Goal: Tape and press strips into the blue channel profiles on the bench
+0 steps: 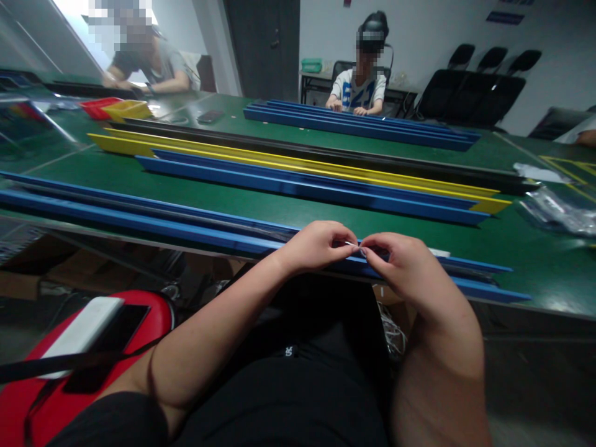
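Observation:
My left hand (321, 244) and my right hand (399, 254) meet fingertip to fingertip above a long blue channel (223, 238) at the table's near edge. Both are closed in a pinch. A thin pale sliver shows at the left fingertips, too small to name; whatever the right fingers pinch is hidden. The channel runs under both wrists, with a dark strip lying along its inside. Beyond it lie a shorter blue channel (298, 183), a yellow channel (223, 155) and a black one (395, 160), roughly parallel.
Several blue channels (354, 127) lie before a person (361, 87) across the green table (535, 273). Another person (158, 68) sits at far left near red (97, 107) and yellow trays (128, 110). Clear plastic bags (563, 211) lie right. A red stool (153, 313) holds a phone (121, 332).

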Demonstrator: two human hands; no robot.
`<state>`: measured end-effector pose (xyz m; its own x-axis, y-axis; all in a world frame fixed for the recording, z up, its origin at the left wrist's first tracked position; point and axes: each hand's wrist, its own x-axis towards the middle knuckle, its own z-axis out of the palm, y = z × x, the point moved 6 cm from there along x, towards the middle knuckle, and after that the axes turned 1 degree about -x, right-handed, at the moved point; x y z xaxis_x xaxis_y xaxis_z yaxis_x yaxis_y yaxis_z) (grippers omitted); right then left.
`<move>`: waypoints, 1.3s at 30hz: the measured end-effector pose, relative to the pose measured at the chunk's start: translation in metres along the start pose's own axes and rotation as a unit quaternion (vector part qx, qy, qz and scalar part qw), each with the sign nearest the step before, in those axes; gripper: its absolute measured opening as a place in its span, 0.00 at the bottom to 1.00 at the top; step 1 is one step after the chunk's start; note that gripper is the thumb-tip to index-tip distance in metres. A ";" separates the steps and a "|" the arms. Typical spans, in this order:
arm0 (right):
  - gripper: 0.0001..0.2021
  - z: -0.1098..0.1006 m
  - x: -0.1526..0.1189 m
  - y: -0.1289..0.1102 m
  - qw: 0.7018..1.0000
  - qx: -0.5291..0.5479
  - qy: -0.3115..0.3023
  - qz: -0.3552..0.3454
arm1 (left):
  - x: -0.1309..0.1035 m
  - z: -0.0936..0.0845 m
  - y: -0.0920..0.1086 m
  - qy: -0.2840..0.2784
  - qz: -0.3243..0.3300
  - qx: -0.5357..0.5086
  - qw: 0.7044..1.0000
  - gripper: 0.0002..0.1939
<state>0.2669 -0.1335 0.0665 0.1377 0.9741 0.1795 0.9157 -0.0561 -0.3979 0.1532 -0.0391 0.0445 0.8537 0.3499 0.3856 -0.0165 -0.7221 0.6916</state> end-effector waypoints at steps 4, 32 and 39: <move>0.08 0.003 0.000 0.002 1.000 -0.008 -0.005 0.009 | 0.000 0.001 -0.001 -0.004 -0.004 0.006 1.000 0.10; 0.10 -0.005 -0.001 -0.003 0.999 0.029 0.009 -0.029 | -0.001 -0.001 0.001 0.005 -0.005 -0.008 1.000 0.10; 0.10 -0.004 -0.003 -0.003 0.998 0.047 0.001 -0.033 | -0.001 0.000 -0.001 0.000 -0.006 -0.008 1.000 0.10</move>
<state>0.2652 -0.1373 0.0707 0.0783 0.9746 0.2099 0.8836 0.0296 -0.4673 0.1520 -0.0388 0.0439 0.8542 0.3579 0.3773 -0.0152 -0.7080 0.7060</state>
